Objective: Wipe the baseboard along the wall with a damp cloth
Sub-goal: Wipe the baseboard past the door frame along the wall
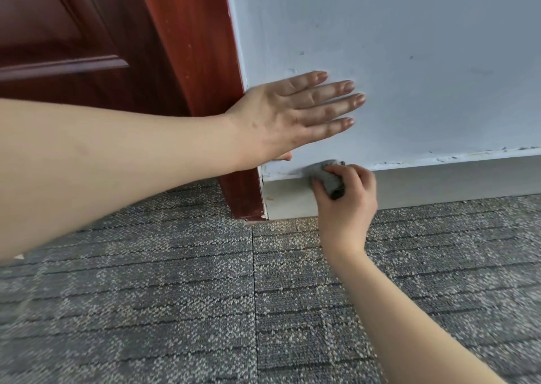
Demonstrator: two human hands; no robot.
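Note:
A pale baseboard (pixel 445 183) runs along the foot of a light blue-grey wall (pixel 409 62), from the door frame off to the right. My right hand (pixel 347 205) is shut on a bunched grey cloth (pixel 329 179), which is pressed against the baseboard's upper edge near its left end. My left hand (pixel 292 114) lies flat on the wall just above, fingers spread and pointing right, holding nothing. A short stretch of baseboard shows between the cloth and the door frame.
A red-brown wooden door frame (pixel 205 91) and door (pixel 64 47) stand to the left of the wall. Grey patterned carpet tiles (pixel 205 296) cover the floor. The wall paint is chipped along the baseboard's top edge at the right.

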